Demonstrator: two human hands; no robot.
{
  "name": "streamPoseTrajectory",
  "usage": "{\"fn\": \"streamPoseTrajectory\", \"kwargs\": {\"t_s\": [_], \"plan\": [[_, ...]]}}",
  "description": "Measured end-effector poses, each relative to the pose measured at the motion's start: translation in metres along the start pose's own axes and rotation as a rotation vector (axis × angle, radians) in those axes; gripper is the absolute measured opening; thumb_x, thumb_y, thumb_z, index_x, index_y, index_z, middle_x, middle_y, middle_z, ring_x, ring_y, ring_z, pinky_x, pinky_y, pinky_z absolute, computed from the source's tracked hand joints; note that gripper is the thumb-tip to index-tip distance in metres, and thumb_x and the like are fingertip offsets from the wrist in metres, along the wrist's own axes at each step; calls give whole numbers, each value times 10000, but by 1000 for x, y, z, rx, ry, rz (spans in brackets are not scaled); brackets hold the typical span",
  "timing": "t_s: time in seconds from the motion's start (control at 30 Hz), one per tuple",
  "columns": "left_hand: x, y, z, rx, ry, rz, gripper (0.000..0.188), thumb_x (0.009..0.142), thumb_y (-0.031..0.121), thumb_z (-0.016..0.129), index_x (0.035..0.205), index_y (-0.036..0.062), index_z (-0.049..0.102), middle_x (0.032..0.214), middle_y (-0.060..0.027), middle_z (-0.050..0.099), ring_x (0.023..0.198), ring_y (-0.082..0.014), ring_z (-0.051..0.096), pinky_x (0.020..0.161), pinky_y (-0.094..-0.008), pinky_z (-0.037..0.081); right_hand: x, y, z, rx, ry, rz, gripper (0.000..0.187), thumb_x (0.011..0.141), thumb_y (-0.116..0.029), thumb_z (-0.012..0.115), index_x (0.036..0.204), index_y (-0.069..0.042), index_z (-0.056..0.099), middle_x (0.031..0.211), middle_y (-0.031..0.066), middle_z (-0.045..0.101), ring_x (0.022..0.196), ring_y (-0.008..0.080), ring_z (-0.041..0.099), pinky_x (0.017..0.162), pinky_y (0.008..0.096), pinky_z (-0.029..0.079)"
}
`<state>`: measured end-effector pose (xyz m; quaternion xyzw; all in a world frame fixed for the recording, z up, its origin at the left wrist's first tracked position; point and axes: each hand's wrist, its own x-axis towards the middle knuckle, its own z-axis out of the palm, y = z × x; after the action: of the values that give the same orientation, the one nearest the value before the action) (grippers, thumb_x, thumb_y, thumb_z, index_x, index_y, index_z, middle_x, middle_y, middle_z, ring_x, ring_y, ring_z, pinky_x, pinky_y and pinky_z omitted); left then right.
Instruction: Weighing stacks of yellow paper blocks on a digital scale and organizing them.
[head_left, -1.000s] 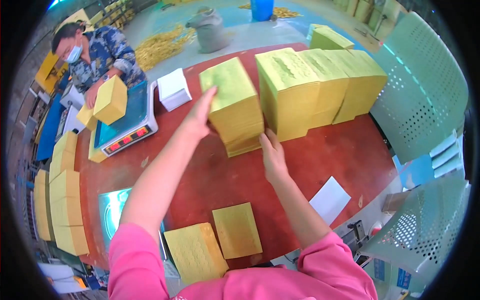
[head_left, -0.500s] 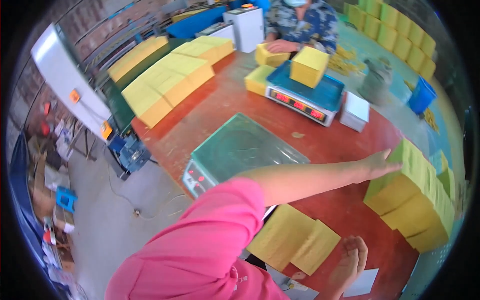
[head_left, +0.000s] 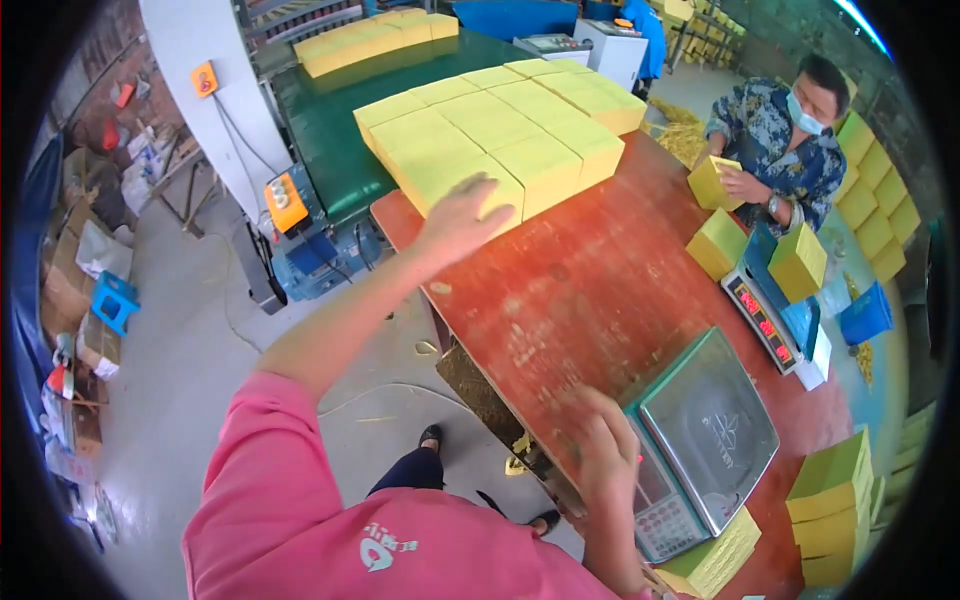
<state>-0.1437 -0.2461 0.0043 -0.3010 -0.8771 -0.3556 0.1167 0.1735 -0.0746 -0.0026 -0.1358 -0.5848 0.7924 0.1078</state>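
Note:
A large group of yellow paper stacks (head_left: 490,125) stands at the far left of the red table (head_left: 590,290). My left hand (head_left: 463,222) reaches to its near corner, fingers spread; it seems to touch the front face, and holds nothing. Lower down, my right hand (head_left: 597,435) hovers by the keypad end of a bench scale (head_left: 712,425), fingers loosely bent and a little blurred, with nothing seen in them. That scale's clear-covered plate is bare. More yellow paper (head_left: 720,560) lies at its near side, partly hidden by the scale.
Across the table a masked co-worker (head_left: 785,150) holds a yellow stack (head_left: 714,182) beside a second scale (head_left: 765,320) bearing another. Yellow stacks (head_left: 832,500) stand at the right edge. Behind the large group runs a green conveyor belt (head_left: 335,130), with a motor (head_left: 325,265) below.
The view has swung left. My left hand has left the stacks at the right and reached the large group at the far left. My right hand has moved up beside the bench scale.

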Motion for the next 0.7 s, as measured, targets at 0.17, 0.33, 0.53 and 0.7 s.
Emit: {"fn": "streamPoseTrajectory", "kwargs": {"t_s": [0.17, 0.33, 0.53, 0.7], "plan": [[48, -96, -14, 516, -153, -4, 703, 969, 561, 407, 1422, 25, 420, 1509, -176, 369, 1432, -303, 288, 1171, -488, 215, 209, 31, 105, -552, -65, -481, 405, 990, -196, 514, 1305, 58, 520, 1313, 219, 570, 1235, 328, 538, 1054, 391, 398], [58, -109, 18, 553, -194, 232, 827, 915, 598, 463, 1421, -50, 378, 1501, -199, 365, 1433, -306, 282, 1192, -480, 154, 409, 18, 137, -1091, 35, -738, 518, 972, -340, 518, 1365, -6, 465, 1416, 230, 461, 1306, 378, 442, 1075, 464, 366], [56, -124, 20, 378, -130, 274, 840, 873, 554, 570, 1384, -89, 391, 1442, -260, 402, 1387, -361, 337, 1170, -458, 225, 480, 67, 148, -1660, 69, -612, 588, 966, -468, 436, 1399, -71, 445, 1488, 71, 417, 1389, 250, 348, 1123, 504, 255], [23, -106, 20, 243, -125, 272, 881, 810, 538, 659, 1363, -97, 400, 1415, -279, 417, 1339, -403, 384, 1143, -480, 275, 442, 69, 130, -1699, -4, -546, 587, 960, -456, 458, 1401, -69, 446, 1481, 81, 426, 1384, 248, 354, 1120, 508, 256]]}}
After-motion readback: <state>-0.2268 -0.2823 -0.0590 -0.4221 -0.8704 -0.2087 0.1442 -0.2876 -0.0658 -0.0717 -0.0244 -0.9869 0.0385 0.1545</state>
